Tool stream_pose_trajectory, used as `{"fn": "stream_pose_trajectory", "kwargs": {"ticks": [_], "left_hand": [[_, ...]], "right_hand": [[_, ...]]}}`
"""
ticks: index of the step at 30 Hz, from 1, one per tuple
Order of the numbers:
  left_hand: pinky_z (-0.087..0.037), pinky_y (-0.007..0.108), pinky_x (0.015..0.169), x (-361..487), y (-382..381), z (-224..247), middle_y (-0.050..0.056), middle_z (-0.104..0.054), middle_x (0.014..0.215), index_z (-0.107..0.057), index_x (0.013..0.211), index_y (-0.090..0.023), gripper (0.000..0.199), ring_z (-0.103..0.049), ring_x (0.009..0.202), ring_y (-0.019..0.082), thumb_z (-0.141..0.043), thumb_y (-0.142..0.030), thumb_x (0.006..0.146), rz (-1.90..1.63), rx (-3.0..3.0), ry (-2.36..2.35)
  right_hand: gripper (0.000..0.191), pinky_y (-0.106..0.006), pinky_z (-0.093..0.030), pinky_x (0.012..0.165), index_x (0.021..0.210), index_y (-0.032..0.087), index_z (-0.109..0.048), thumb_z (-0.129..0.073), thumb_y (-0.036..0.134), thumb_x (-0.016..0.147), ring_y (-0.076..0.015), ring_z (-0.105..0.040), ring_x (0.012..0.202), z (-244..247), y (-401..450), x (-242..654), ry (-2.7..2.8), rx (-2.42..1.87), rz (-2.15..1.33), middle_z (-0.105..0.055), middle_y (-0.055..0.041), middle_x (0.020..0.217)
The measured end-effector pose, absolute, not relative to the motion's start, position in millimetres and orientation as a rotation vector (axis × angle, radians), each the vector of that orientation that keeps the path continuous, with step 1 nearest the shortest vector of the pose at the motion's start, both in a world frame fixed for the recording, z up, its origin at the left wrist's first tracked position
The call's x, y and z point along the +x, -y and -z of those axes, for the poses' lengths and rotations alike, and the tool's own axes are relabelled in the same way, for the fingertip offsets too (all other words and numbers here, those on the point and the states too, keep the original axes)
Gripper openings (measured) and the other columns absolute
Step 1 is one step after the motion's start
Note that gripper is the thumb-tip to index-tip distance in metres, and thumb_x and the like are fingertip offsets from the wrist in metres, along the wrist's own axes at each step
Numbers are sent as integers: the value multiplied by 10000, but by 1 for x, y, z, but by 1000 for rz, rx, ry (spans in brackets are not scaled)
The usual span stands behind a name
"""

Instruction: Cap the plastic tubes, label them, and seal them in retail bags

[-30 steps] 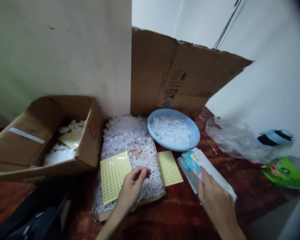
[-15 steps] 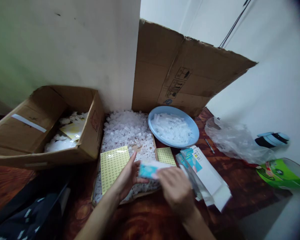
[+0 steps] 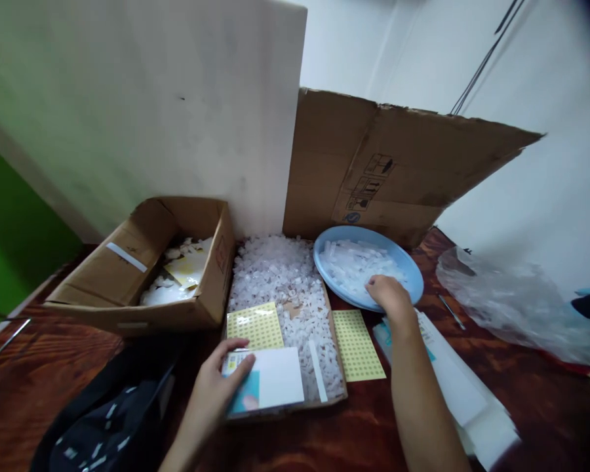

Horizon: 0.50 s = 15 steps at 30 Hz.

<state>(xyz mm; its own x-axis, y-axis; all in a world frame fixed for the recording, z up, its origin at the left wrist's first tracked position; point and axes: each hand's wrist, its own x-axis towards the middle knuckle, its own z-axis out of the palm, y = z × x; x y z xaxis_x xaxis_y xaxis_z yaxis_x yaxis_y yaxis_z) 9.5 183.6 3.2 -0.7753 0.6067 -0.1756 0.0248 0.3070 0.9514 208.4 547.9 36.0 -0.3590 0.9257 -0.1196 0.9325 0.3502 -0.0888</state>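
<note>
My left hand [image 3: 221,377] grips a white and teal printed packet [image 3: 278,380] by its left end, thumb on top. The packet lies over the near part of a shallow cardboard tray filled with small translucent pieces [image 3: 275,265]. Behind it, a yellow sticker sheet [image 3: 255,326] rests on the pieces, and a thin white strip [image 3: 317,370] lies to its right. My right hand [image 3: 391,295] reaches over the near rim of a blue basin [image 3: 413,272] of clear strips [image 3: 356,262]. Its fingers are pressed together at the strips; what they hold is too small to tell.
An open cardboard box [image 3: 98,288] with scraps stands left, behind a dark cloth item [image 3: 113,413]. Another sticker sheet [image 3: 358,347], stacked packets [image 3: 457,380], a pen-like object [image 3: 451,311] and a plastic bag [image 3: 511,301] lie right. A large cardboard panel [image 3: 413,164] stands behind the basin.
My right hand has left the packet and moved up to the basin. My left hand now holds the packet lower, with its white part showing. The camera view has shifted left.
</note>
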Motion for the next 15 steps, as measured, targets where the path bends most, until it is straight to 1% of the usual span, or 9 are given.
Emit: {"fn": "stream_pose_trajectory", "kwargs": {"ticks": [2, 6, 10, 12, 15], "left_hand": [[-577, 376, 855, 19, -176, 3, 91, -774, 953, -761, 935, -187, 477, -711, 981, 328, -793, -594, 688, -1438, 588, -2085], [-594, 365, 856, 47, -157, 19, 88, -782, 962, -778, 926, -211, 379, -725, 948, 305, -746, -558, 776, -1395, 800, -2070], [-614, 308, 808, 72, -138, 41, 78, -785, 961, -773, 987, -248, 232, -735, 899, 247, -663, -436, 906, -1273, 1257, -2134], [-608, 294, 789, 79, -131, 54, 76, -782, 963, -772, 1014, -264, 175, -729, 879, 233, -655, -356, 922, -1220, 1529, -2266], [-564, 349, 834, 88, -126, 68, 97, -772, 1102, -784, 1006, -277, 166, -703, 978, 267, -639, -286, 926, -1070, 1740, -2650]], "right_hand": [[242, -360, -511, 802, 1025, 206, -799, -607, 291, 905, -306, -724, 983, -27, -552, 205, -2491, 1755, 251, -767, -164, 1078], [290, -363, -516, 796, 1085, 186, -779, -580, 208, 875, -320, -726, 1007, -18, -549, 204, -2459, 1820, 236, -756, -186, 1112], [342, -358, -519, 800, 1100, 115, -772, -574, 121, 821, -331, -729, 1006, -24, -548, 204, -2467, 1907, 180, -750, -237, 1084], [331, -358, -518, 801, 1070, 79, -778, -584, 109, 804, -340, -730, 998, -29, -548, 204, -2489, 1922, 163, -753, -258, 1045], [331, -360, -509, 823, 1055, 61, -784, -574, 99, 802, -345, -727, 991, -38, -543, 205, -2541, 1946, 132, -760, -259, 990]]}}
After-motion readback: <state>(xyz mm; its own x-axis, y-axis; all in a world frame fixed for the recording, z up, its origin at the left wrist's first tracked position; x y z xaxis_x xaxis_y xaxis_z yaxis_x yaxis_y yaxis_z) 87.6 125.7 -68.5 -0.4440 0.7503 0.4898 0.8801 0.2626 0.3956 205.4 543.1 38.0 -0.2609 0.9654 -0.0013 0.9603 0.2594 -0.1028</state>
